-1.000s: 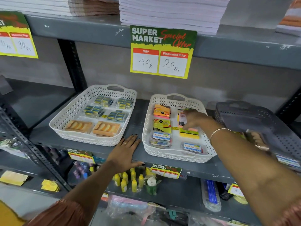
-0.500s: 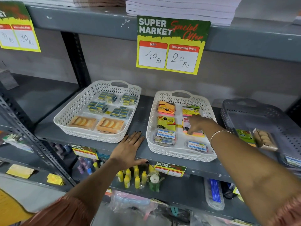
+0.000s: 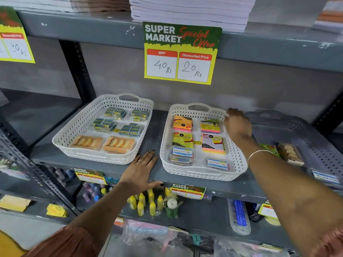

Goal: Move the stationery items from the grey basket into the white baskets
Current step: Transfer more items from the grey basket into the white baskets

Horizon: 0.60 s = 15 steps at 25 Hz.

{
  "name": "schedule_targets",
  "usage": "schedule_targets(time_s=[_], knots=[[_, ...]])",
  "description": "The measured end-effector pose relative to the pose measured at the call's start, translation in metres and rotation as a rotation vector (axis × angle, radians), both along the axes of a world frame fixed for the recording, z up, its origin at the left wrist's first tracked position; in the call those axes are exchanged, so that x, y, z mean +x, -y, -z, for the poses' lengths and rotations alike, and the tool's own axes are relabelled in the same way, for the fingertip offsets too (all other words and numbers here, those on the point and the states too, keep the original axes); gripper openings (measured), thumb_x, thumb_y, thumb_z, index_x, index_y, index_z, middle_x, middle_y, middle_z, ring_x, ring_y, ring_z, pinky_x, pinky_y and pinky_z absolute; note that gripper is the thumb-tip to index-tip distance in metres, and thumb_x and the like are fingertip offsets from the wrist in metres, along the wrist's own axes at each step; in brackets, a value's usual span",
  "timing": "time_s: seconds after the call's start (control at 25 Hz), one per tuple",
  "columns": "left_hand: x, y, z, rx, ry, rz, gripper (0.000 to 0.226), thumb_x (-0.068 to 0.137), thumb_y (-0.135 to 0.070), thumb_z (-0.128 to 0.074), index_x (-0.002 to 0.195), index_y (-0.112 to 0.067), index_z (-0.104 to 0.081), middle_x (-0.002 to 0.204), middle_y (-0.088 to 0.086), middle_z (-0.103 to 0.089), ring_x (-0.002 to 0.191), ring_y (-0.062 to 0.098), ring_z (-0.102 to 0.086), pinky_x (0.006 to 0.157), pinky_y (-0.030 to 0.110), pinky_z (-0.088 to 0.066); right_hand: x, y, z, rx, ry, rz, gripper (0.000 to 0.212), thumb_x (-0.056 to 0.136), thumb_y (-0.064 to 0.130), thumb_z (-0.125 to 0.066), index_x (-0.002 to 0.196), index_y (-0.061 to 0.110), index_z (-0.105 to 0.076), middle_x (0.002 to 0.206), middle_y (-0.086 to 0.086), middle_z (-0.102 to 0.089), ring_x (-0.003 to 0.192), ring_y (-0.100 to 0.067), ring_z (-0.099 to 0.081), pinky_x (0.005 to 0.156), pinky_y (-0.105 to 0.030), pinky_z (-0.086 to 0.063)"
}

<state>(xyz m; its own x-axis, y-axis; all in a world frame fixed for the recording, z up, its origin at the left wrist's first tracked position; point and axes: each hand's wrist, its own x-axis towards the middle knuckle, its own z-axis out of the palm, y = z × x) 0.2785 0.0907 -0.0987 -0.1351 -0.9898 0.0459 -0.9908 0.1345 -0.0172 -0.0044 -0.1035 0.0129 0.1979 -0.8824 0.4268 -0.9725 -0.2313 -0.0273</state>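
Observation:
Two white baskets stand side by side on the grey shelf. The left white basket (image 3: 61, 143) holds several blue-yellow packs and two orange eraser packs (image 3: 118, 144). In the right white basket (image 3: 239, 158) lie several sticky-note pads (image 3: 213, 143) and two clear clip boxes (image 3: 181, 154). The grey basket (image 3: 315, 145) at the right holds an eraser pack (image 3: 290, 153), a green pack (image 3: 269, 148) and a clip box (image 3: 324, 177). My right hand (image 3: 237, 123) hovers over the right white basket's far right rim, fingers loosely curled, holding nothing. My left hand (image 3: 143, 169) lies flat on the shelf between the white baskets.
A green-yellow price sign (image 3: 181, 52) hangs from the shelf above, under stacked notebooks (image 3: 189, 10). The lower shelf carries yellow glue bottles (image 3: 146, 203), a ruler pack (image 3: 239, 216) and bagged items. A black upright post (image 3: 78, 71) stands behind the left basket.
My right hand has left the sticky-note pad it set down in the right white basket and moved back and right to the rim. The left hand has stayed in place.

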Motion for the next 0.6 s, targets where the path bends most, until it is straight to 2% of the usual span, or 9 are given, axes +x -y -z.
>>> schedule_targets(time_s=[0.08,0.16,0.24,0.4,0.6], knots=[[0.0,0.0,0.001,0.005,0.003,-0.001,0.116,0.057,-0.089,0.003,0.147,-0.016,-0.003,0.157,0.004,-0.004,0.143,0.017,-0.001,0.115,0.037,0.0,-0.026,0.001,0.002,-0.064,0.116,0.154,0.025,0.087,-0.006,-0.044,0.109,-0.009,-0.057,0.106,-0.032,-0.063,0.095,-0.044,-0.063,0.076,-0.05,-0.053],[0.0,0.0,0.001,-0.001,0.004,-0.003,0.115,0.058,-0.088,0.001,0.147,-0.015,-0.004,0.157,0.005,-0.005,0.143,0.018,-0.002,0.115,0.036,0.001,-0.056,0.002,0.012,0.004,0.125,0.303,0.03,0.088,-0.011,-0.044,0.116,-0.011,-0.055,0.113,-0.034,-0.06,0.104,-0.047,-0.06,0.081,-0.053,-0.052],[0.0,0.0,0.0,0.001,0.003,0.004,0.115,0.059,-0.088,0.0,0.147,-0.015,-0.005,0.157,0.005,-0.006,0.143,0.018,-0.003,0.114,0.036,0.001,-0.077,0.003,0.025,0.155,0.079,0.377,0.031,0.089,-0.009,-0.045,0.117,-0.011,-0.058,0.119,-0.033,-0.059,0.11,-0.047,-0.059,0.088,-0.054,-0.052],[0.0,0.0,0.0,-0.007,0.001,0.005,0.115,0.059,-0.089,-0.001,0.146,-0.014,-0.008,0.156,0.005,-0.01,0.143,0.018,-0.006,0.113,0.035,0.002,-0.097,0.034,0.036,0.352,0.077,0.288,0.032,0.089,-0.006,-0.046,0.117,-0.008,-0.061,0.123,-0.031,-0.061,0.115,-0.044,-0.059,0.098,-0.052,-0.049],[-0.001,-0.001,-0.002,0.009,-0.006,0.003,0.116,0.058,-0.089,0.0,0.147,-0.015,-0.007,0.157,0.005,-0.009,0.143,0.018,-0.006,0.114,0.035,0.0,-0.132,0.05,0.05,0.646,-0.095,0.257,0.037,0.09,0.008,-0.049,0.126,0.002,-0.058,0.134,-0.019,-0.057,0.119,-0.033,-0.058,0.102,-0.036,-0.047]])
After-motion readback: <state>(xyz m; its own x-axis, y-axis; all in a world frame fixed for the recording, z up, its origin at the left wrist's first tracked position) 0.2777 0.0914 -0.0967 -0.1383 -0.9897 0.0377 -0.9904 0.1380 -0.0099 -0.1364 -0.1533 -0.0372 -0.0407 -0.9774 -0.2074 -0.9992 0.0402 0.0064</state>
